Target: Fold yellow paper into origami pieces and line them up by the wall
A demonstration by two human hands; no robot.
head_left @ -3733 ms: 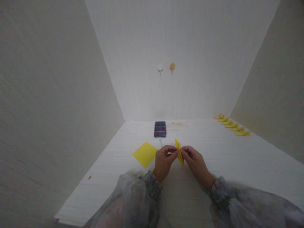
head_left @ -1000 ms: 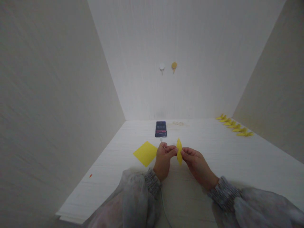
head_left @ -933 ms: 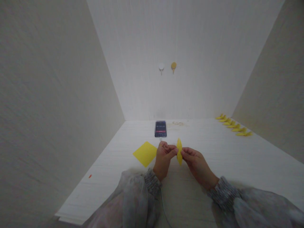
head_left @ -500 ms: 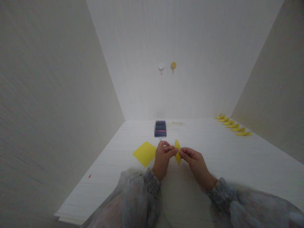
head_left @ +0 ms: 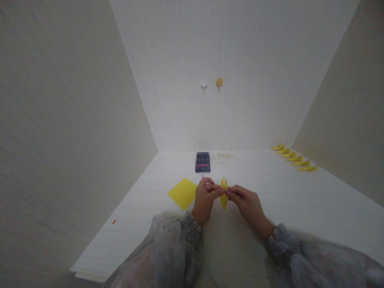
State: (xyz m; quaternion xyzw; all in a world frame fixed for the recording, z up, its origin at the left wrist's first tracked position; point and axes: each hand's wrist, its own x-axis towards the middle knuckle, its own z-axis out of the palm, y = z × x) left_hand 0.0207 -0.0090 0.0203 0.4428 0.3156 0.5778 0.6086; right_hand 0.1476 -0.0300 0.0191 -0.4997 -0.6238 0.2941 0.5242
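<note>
A narrow piece of folded yellow paper (head_left: 224, 202) stands upright between my hands above the white table, its top end split into two points. My left hand (head_left: 205, 202) pinches it from the left with thumb and index finger, the other fingers curled. From the right, my right hand (head_left: 246, 205) pinches the same paper between thumb and fingers. A flat square sheet of yellow paper (head_left: 182, 194) lies on the table just left of my left hand, its right corner hidden behind that hand.
A phone (head_left: 203, 162) lies beyond my hands, with a pale cable (head_left: 208, 264) running toward me. Several folded yellow paper figures (head_left: 295, 159) line the right wall. A small red bit (head_left: 114, 221) is at the left. Two hooks (head_left: 219, 82) are on the back wall.
The folded paper has turned slightly more upright, and its top now shows two separate points where one was visible. Both hands keep their pinch almost in place.
</note>
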